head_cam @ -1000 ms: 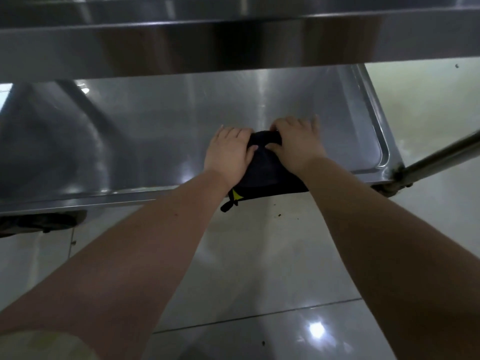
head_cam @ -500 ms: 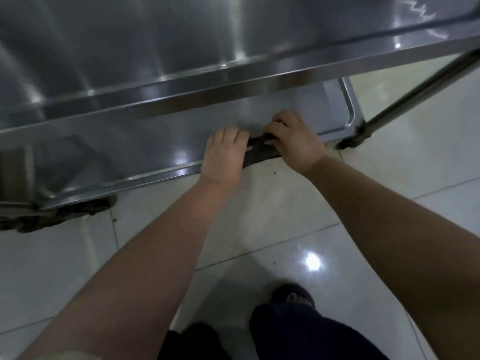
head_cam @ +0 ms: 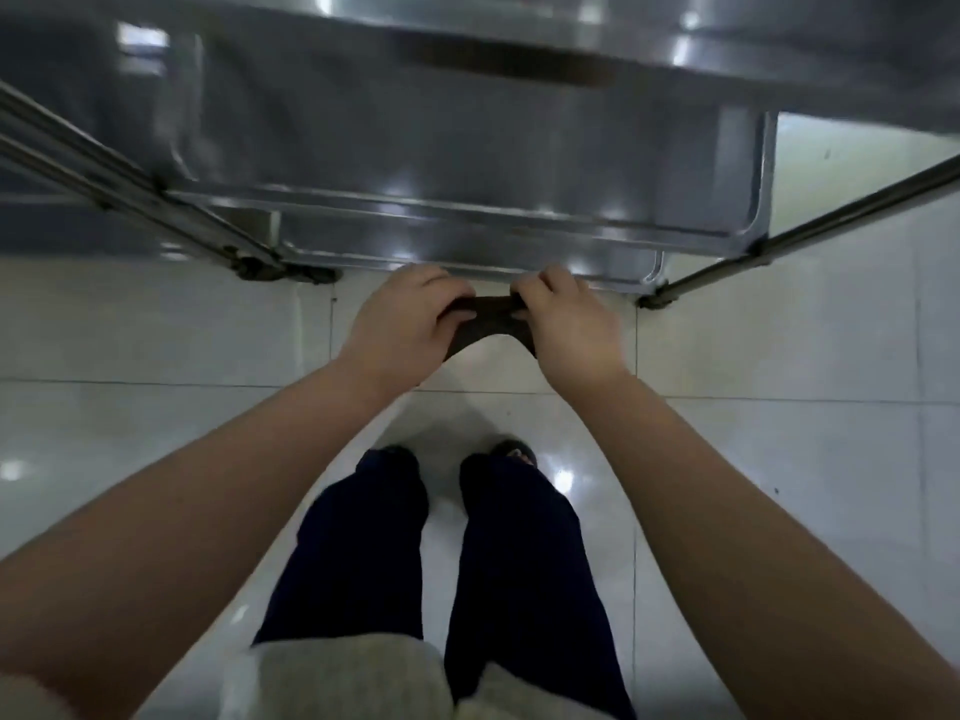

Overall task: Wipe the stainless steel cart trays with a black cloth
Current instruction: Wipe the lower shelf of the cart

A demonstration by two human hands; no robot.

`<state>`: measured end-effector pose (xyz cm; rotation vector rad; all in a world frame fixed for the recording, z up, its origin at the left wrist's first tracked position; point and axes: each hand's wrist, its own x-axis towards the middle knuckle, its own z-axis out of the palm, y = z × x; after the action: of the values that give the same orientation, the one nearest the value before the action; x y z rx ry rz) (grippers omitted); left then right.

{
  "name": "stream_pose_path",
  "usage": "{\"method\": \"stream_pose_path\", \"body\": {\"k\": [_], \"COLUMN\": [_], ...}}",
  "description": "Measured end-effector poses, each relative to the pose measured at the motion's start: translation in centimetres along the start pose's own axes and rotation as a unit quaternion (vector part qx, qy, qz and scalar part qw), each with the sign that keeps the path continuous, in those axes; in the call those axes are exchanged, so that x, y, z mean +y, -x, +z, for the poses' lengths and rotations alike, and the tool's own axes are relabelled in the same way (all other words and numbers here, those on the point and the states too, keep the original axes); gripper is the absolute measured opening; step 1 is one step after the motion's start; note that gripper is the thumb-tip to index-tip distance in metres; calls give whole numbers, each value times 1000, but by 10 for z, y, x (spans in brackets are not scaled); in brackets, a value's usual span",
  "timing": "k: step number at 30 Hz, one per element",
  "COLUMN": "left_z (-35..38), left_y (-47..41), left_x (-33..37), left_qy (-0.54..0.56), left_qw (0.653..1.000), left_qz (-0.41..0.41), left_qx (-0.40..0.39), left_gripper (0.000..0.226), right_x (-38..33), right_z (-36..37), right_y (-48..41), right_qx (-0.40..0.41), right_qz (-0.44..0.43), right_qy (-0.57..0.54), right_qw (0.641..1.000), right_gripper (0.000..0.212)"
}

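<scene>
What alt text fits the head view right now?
Seen from above, a person's left hand and right hand grip a bunched black cloth between them, in front of the near rim of a stainless steel cart's bottom tray. Below are white floor tiles and the person's legs in dark trousers.

Probably a commercial kitchen or catering back room, though blur leaves it unsure: a stainless steel cart (head_cam: 363, 122) with stacked trays (head_cam: 519, 213) and tubular posts (head_cam: 857, 205) fills the far side, standing on glossy white floor tiles (head_cam: 156, 324) with thin grout lines.
</scene>
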<state>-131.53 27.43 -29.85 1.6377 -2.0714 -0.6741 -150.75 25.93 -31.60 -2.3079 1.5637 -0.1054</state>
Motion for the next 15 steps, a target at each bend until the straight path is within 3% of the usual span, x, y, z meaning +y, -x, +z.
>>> {"method": "stream_pose_path", "body": {"k": [4, 10, 15], "left_z": [-137, -300, -411], "left_y": [16, 43, 81], "left_x": [59, 100, 96], "left_qy": [-25, -99, -213], "left_qw": [996, 971, 930], "left_qz": [-15, -71, -89], "left_qx": [89, 204, 286], "left_gripper": [15, 14, 13], "right_x": [-71, -192, -298], "right_z": [-130, -270, -327], "right_y": [-13, -61, -90], "right_qx": [16, 63, 141], "right_qz": [-147, -297, -373], "right_qy": [-3, 84, 127], "right_qw": [989, 949, 908], "right_gripper": [32, 49, 31]}}
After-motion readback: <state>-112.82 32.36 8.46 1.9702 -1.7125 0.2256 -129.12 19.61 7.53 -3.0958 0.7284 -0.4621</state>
